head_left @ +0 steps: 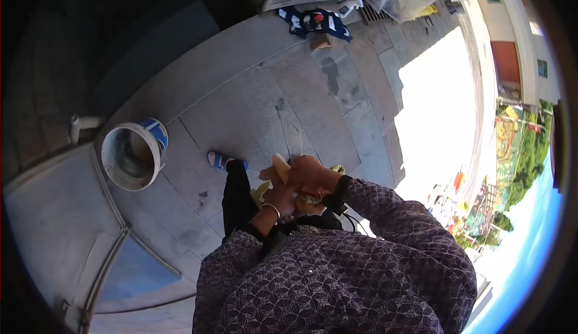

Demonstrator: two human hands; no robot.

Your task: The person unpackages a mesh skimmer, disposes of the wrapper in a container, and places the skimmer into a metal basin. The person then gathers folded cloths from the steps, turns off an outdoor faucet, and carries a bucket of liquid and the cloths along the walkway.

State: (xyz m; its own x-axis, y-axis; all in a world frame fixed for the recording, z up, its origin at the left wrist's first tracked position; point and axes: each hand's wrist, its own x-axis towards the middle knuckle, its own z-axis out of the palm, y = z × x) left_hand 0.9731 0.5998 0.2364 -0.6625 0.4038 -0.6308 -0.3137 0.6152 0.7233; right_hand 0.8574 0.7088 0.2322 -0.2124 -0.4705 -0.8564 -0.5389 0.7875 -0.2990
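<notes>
Close in front of my body, both hands are together on a crumpled, pale yellow-and-orange cloth (280,167). My left hand (279,200), with a bangle at its wrist, is closed around the lower left part of the bundle. My right hand (309,174) is closed over its upper right part, touching the left hand. Folds of the cloth stick out above, to the left and below the fingers. Most of the bundle is hidden by the hands, and its full shape cannot be made out.
A white bucket (135,185) with a blue label stands on the paved floor (241,111) to the left. My sandalled foot (218,160) is near it. Ahead lie a dark patterned cloth (316,22) and a brown block (323,41). A metal panel (60,195) borders the left.
</notes>
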